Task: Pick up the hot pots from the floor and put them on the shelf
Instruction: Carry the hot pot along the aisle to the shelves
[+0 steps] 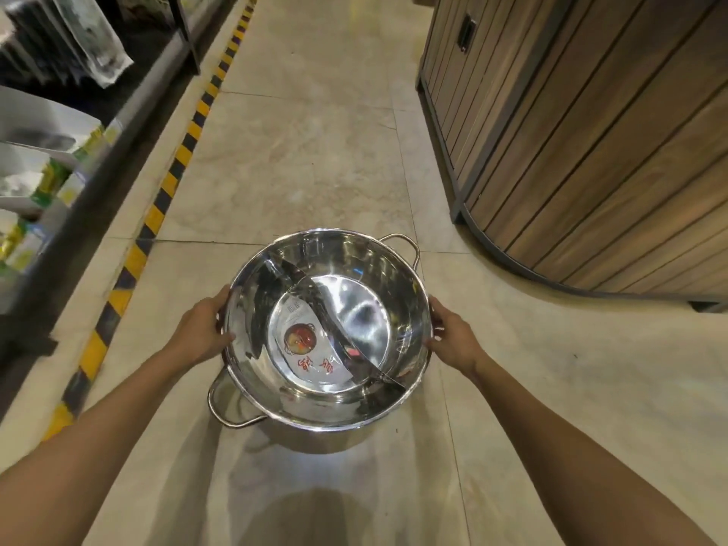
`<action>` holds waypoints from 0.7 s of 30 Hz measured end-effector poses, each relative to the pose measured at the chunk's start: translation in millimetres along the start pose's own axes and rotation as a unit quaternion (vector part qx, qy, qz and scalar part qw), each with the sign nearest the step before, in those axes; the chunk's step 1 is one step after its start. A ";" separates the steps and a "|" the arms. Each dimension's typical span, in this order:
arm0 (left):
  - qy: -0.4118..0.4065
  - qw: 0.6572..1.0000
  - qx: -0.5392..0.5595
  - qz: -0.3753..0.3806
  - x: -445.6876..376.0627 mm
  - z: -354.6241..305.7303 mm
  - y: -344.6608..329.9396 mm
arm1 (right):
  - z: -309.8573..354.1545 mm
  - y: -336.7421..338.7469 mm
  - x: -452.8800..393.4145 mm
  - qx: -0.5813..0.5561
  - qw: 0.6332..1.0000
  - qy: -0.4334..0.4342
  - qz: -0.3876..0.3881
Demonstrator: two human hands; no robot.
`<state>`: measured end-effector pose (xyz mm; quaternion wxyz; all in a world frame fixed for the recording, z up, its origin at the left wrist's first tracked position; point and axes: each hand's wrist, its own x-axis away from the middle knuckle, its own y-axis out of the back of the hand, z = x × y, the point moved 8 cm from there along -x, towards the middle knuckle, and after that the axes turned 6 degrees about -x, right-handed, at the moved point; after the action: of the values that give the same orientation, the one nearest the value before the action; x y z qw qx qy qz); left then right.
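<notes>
Gripped by the rim at 9 and 3 o'clock between left hand [203,333] and right hand [453,334]: 1 divided steel hot pot [329,329], just above the floor [315,151]. Looked rigid, light, slick; safer taken by its 2 loop handles [230,407].

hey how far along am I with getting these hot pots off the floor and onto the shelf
Done: nothing visibly shelved yet; the shelf on your left shows only packaged goods. In hand: your left hand and right hand grip opposite rims of a divided steel hot pot, which seems to sit on another pot underneath; whether it has lifted clear is unclear. Left: carry this one to the shelf, then the lower one.
</notes>
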<state>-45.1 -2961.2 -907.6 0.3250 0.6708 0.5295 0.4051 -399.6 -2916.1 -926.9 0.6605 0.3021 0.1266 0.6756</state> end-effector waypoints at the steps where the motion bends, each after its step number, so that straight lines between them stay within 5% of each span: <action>1: 0.002 1.000 -0.002 -0.008 5.5 -12.6 29.0 | 26.0 16.7 6.6 -0.004 1.000 0.010 0.002; 10: -0.031 0.998 0.019 -0.044 73.4 -130.0 296.4 | 256.9 181.2 94.1 -0.123 0.990 0.062 -0.018; 21: -0.054 0.995 0.078 -0.022 234.6 -233.6 544.4 | 490.6 325.9 234.1 -0.121 0.988 0.079 0.052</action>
<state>16.9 -2855.2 -282.3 0.3082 0.7033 0.5558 0.3185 -370.3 -2832.2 -299.3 0.6439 0.1717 0.0799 0.7413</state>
